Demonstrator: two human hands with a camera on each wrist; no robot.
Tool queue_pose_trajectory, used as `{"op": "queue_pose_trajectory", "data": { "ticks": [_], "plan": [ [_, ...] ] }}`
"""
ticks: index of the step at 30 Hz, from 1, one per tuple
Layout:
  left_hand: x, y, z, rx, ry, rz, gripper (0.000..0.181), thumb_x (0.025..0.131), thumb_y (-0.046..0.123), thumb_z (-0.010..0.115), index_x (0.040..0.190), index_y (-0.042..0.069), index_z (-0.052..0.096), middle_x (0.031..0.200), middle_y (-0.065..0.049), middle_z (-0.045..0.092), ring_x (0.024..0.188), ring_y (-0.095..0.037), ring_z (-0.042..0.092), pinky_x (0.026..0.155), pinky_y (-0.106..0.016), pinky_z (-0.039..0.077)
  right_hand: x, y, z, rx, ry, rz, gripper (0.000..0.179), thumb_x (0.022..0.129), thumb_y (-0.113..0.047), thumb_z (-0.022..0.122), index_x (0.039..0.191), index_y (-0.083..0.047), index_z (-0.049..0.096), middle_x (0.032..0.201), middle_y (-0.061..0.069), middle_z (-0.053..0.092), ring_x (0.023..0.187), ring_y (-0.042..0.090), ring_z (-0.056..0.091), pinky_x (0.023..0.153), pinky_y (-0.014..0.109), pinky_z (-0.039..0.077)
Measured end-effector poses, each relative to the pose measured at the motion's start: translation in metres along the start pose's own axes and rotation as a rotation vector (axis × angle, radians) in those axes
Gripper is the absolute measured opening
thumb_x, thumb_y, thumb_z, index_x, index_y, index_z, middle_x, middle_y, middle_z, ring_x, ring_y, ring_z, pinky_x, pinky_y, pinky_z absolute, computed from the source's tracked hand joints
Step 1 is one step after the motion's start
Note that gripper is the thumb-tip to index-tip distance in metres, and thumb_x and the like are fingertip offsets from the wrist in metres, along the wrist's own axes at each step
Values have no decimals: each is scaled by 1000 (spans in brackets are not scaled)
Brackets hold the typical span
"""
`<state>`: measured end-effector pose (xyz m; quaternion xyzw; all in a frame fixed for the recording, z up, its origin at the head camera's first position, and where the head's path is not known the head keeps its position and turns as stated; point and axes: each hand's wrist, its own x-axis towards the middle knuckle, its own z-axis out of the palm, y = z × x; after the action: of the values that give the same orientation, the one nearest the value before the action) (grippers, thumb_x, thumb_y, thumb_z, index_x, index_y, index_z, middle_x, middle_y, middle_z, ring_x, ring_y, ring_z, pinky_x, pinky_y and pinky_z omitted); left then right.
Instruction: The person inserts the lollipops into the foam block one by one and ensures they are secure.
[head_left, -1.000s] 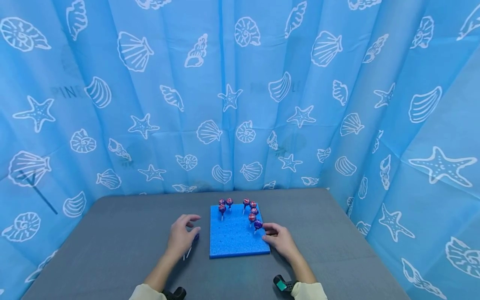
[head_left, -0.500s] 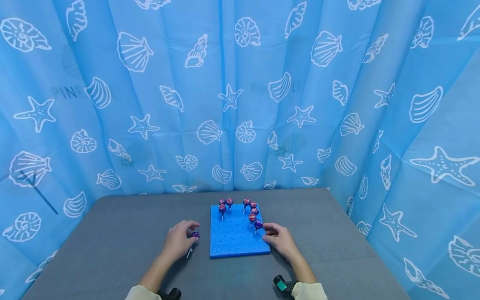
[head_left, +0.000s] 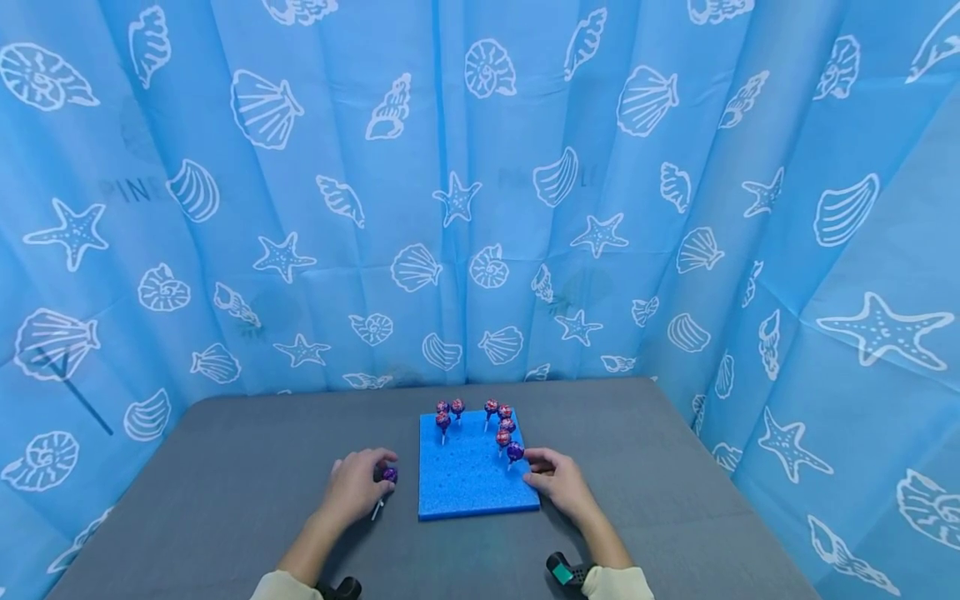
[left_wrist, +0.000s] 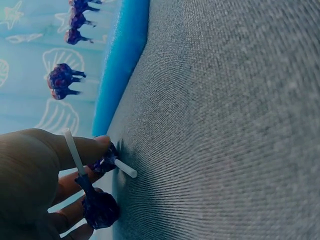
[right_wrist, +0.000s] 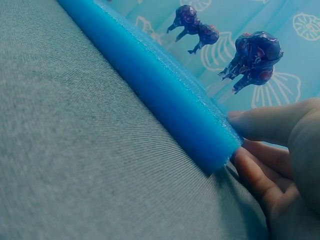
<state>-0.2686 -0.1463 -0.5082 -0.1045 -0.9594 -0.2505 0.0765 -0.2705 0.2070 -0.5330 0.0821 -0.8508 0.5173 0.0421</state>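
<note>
My left hand (head_left: 356, 482) is low over the table, left of the blue foam board (head_left: 472, 496). Its thumb and fingers pinch the wrapped head of a purple lollipop (left_wrist: 126, 168), whose white stick points back toward the wrist. A second purple lollipop (left_wrist: 100, 209) overlaps the fingers in the left wrist view, its stick crossing in front of the thumb. My right hand (head_left: 564, 483) grips the board's right edge, thumb on top and fingers at the side. Close to its fingertips, a purple lollipop (head_left: 515, 451) stands upright in the foam.
More red-and-purple lollipops stand in the board: a small group (head_left: 443, 421) at the back left and several (head_left: 503, 437) along the right side. Grey cloth covers the table (head_left: 247, 467). A blue shell-print curtain (head_left: 465, 225) hangs behind and at the sides.
My left hand has moved slightly left and toward me and lowered. A purple lollipop head now shows between its thumb and fingers. My right hand stays on the board's edge.
</note>
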Motion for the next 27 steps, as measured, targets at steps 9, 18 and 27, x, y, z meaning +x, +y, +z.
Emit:
{"op": "queue_pose_trajectory", "data": {
  "ticks": [9, 18, 27],
  "plan": [
    [1, -4, 4, 31, -29, -27, 30, 83, 23, 79, 111, 21, 70, 103, 0, 67, 98, -25, 58, 81, -45, 40, -2, -1, 0, -6, 1, 6, 29, 89, -7, 70, 118, -4, 66, 107, 7, 66, 95, 23, 61, 84, 41, 53],
    [0, -5, 9, 33, 14, 32, 23, 82, 25, 79, 104, 25, 70, 100, 3, 67, 97, -24, 59, 80, -45, 41, -2, -1, 0, -3, 1, 5, 30, 89, -7, 70, 118, -5, 65, 108, 7, 65, 95, 23, 61, 84, 41, 53],
    [1, 2, 10, -89, 80, 36, 23, 84, 24, 78, 106, 23, 70, 95, 8, 64, 94, -19, 57, 82, -44, 40, -3, -2, -1, -2, 1, 3, 29, 90, -7, 70, 118, -5, 65, 107, 6, 66, 95, 22, 61, 84, 41, 52]
  ]
}}
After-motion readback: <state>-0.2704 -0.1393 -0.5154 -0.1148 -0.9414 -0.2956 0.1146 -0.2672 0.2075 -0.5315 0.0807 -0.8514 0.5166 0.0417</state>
